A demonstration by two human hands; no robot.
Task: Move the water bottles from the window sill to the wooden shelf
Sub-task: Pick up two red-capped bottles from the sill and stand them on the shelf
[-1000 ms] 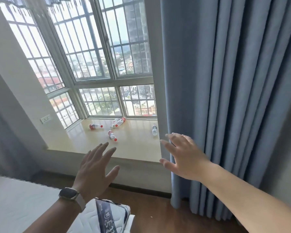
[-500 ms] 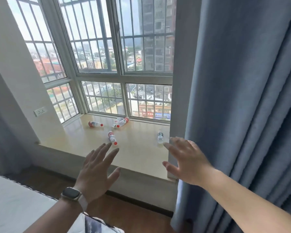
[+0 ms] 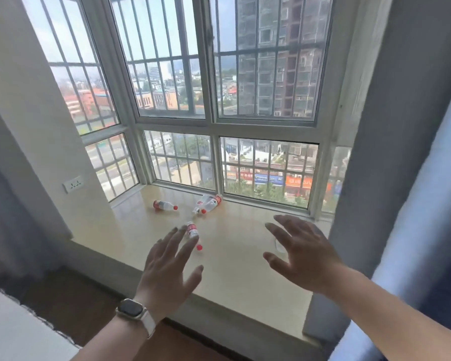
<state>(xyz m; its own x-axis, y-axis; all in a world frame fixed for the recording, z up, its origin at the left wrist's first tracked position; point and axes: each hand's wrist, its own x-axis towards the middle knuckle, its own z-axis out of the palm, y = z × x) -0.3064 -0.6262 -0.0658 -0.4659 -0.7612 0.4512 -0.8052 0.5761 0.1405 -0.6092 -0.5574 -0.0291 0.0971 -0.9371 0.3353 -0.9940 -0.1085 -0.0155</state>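
Several small water bottles with red caps and red labels lie on the pale window sill. One bottle lies at the back left, two more lie together near the window, and a fourth bottle lies just beyond my left fingertips. A fifth bottle is mostly hidden behind my right hand. My left hand, with a watch on its wrist, hovers above the sill's front edge, fingers spread, holding nothing. My right hand hovers to the right, fingers apart and empty. No wooden shelf is in view.
A barred window closes the back and left of the sill. A blue curtain hangs at the right, close to my right arm. A wall socket sits on the left wall. A white bed edge is at bottom left.
I have come closer to the sill and the view has swung right. Both hands now reach over the sill; the right hand now covers most of the rightmost bottle.
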